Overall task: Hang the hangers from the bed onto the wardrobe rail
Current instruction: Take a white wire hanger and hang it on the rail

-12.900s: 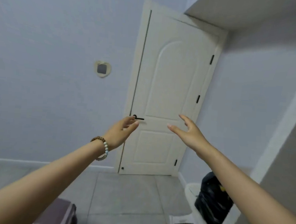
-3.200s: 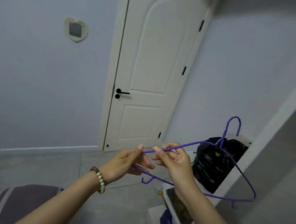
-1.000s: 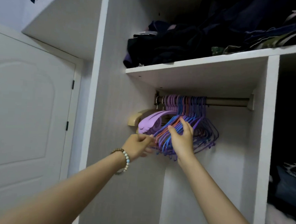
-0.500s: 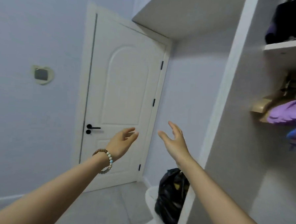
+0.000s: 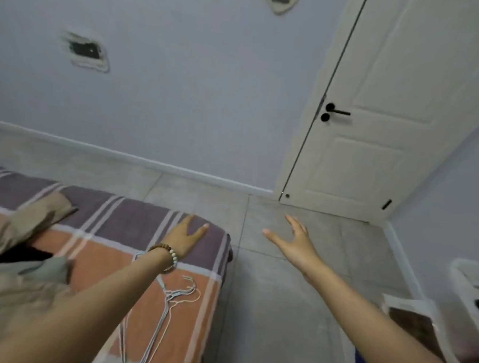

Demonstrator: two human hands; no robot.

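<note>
1. The bed cover point(image 5: 147, 226) on the left is matt striped cloth; the beige fabric point(image 5: 22, 225) heaped on it looks soft and creased.
2. The hangers point(image 5: 170, 297) look like thin, smooth wire.
3. The floor point(image 5: 282, 294) is matt, faintly mottled tile.
4. The door point(image 5: 388, 133), far right, has a smooth painted finish; its handle point(image 5: 337, 112) is matt black.
5. The bracelet point(image 5: 170, 254) has wood-like and pale smooth beads.

So on my feed the hangers point(image 5: 171, 296) are a small bunch of thin wire ones, pale grey, with what looks like one cream-coloured one in the mix. They're lying flat on the bed point(image 5: 125, 219), stacked loosely on each other, on the orange band of the striped cover near its right edge. The hooks point toward the far corner, and the bottom ends run out of frame.
</note>
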